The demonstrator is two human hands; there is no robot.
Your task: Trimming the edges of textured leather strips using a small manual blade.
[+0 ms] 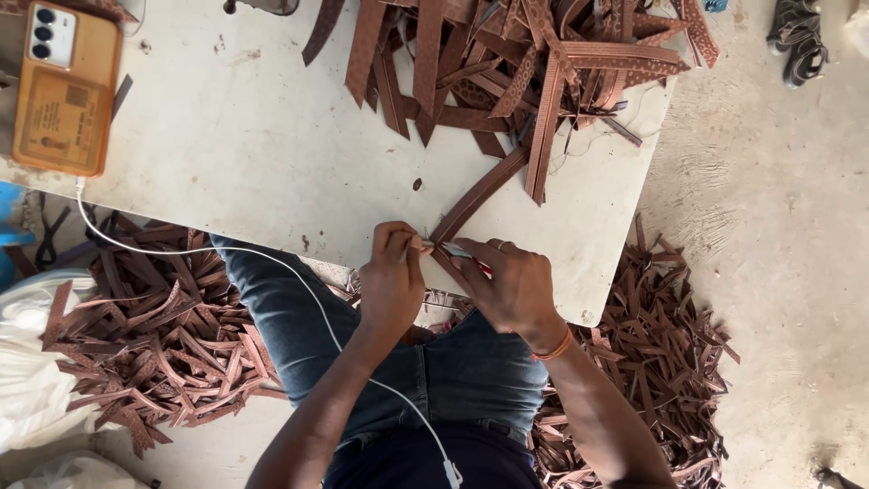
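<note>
My left hand (391, 282) and my right hand (509, 285) meet at the near edge of a white table (253, 154). Both pinch the near end of a long brown leather strap (480, 190), which runs diagonally up to the right. The left thumb and forefinger grip the strap's tip. The right hand, with a ring and an orange wristband, holds the strap just beside it, and a small red thing shows under its fingers. A big heap of similar brown patterned straps (525, 63) lies at the far right of the table.
A phone in an orange case (63, 91) lies at the table's far left, and its white cable (181, 249) runs across my lap. Piles of strap pieces cover the floor on the left (163, 335) and right (670, 362). Sandals (797, 41) and a white bag (27, 362) sit on the ground.
</note>
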